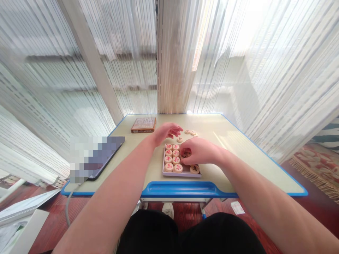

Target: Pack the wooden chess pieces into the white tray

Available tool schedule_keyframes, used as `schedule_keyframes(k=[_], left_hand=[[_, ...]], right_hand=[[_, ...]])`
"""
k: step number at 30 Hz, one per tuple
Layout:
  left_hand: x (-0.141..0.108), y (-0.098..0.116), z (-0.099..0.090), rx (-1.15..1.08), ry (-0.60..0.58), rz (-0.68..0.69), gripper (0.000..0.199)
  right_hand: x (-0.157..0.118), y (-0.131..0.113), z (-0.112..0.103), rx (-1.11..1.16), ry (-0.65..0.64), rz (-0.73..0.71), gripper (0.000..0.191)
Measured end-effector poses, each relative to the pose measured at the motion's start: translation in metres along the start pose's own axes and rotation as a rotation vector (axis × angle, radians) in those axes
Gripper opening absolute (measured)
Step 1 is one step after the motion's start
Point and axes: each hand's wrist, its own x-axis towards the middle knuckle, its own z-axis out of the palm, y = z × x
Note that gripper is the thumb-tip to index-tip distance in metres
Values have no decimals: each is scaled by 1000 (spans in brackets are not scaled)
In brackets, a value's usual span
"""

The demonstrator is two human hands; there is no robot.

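A shallow box (182, 174) of round wooden Chinese chess pieces lies on the table in front of me. Two columns of pieces with red characters fill its left side, among them a red-marked piece (168, 167). A black-marked piece (195, 169) sits in the near right corner. My right hand (197, 150) reaches into the box, its fingers closed at a dark-marked Chinese chess piece (184, 156), partly hidden by them. Beyond the box, my left hand (168, 131) hovers with fingers apart, holding nothing, close to a loose piece (180, 139).
More loose pieces (193, 132) lie beyond my right hand. A flat brown box (143, 125) is at the back left. A tablet-like device (109, 155) with a cable stands on the left edge of the table (227, 137). Sheer curtains (174, 77) hang behind.
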Motion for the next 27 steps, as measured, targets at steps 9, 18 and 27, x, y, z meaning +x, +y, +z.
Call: schedule_keyframes(k=[9, 18, 27], left_hand=[[-1, 0, 2, 40, -3, -23, 25], [0, -1, 3, 52, 4, -25, 26], [1, -3, 4, 74, 9, -29, 23]], right_hand=[[-3, -2, -2, 50, -18, 25, 17], [-3, 0, -1, -6, 30, 86, 21], [-2, 1, 2, -12, 25, 15, 19]])
